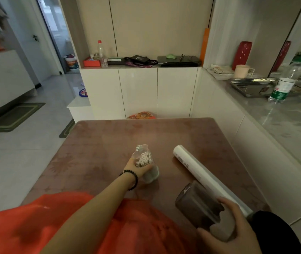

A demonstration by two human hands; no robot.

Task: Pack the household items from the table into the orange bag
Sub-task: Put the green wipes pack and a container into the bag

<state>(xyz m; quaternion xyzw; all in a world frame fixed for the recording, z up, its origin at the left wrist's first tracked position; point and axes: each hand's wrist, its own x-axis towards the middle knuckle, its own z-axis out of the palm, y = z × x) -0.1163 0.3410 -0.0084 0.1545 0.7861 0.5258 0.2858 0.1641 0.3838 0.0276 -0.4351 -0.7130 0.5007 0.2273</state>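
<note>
The orange bag [36, 222] lies spread over the near left part of the brown table [100, 140]. My left hand [137, 168] reaches across it and grips a clear pack of cotton swabs [143, 158] near the table's middle; a pale round container [151, 176] stands right beside that hand. My right hand [232, 228] holds a dark translucent cup-like container [195, 204], tilted, above the near right of the table. A long white roll [201, 173] lies diagonally on the table just behind that container.
A white cabinet [138, 88] stands beyond the table, with a plastic bottle [101, 50], cables and a laptop on top. On the right runs a grey counter [283, 121] with a metal tray, a cup and a water bottle [283, 85]. Tiled floor lies to the left.
</note>
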